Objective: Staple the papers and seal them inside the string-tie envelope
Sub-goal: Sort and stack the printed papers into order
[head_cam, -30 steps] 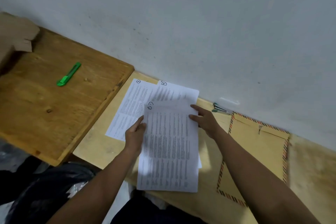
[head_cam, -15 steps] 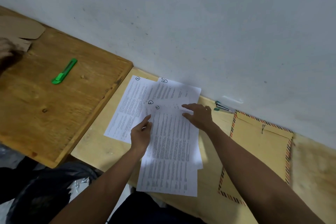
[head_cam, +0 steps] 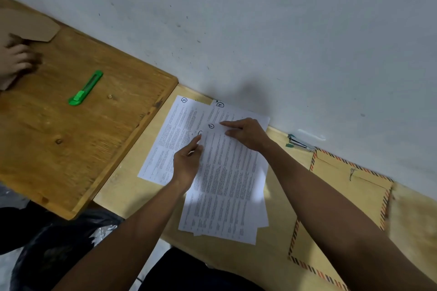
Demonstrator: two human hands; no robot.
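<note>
Head view: papers (head_cam: 227,186) lie on pale counter (head_cam: 123,196) w/ envelope (head_cam: 343,196) just right & stapler (head_cam: 300,143) near top-right by wall, left hand (head_cam: 186,163) fingers pinching sheet 1's left edge, right hand (head_cam: 248,134) fingers spread flat pressing its top.

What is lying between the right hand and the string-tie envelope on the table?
In the head view, only bare table separates the right hand from the envelope. The stapler sits further back, by the wall.
</note>
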